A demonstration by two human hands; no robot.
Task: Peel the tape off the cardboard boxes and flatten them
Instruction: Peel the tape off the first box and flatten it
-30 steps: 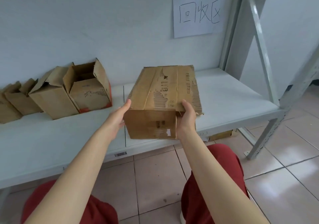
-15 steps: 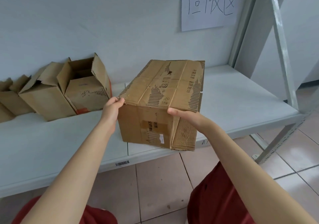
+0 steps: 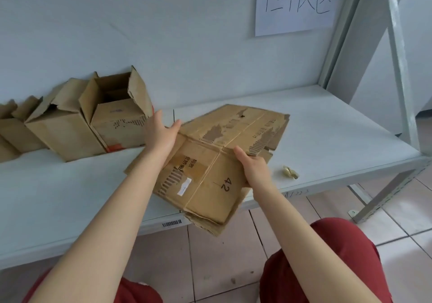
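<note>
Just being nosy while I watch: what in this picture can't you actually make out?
All in the head view:
- fingers of the right hand: hidden under the flattened box; only the thumb shows.
- gold scrap on the shelf: too small to identify.
- barcode label: too small to read.
- leftmost boxes: cut off by the left edge.
- wall sign: top cut off by the upper edge.

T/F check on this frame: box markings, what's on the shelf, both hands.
1. The flattened box bears a handwritten 42. True.
2. Open boxes stand on the shelf to its left. True.
3. The flattened box lies wholly on the shelf. False: its near end overhangs the front edge.
4. The right hand is off the cardboard. False: it grips the flattened box's right edge, thumb on top.
5. The left hand is a closed fist. False: its fingers are straight.
</note>
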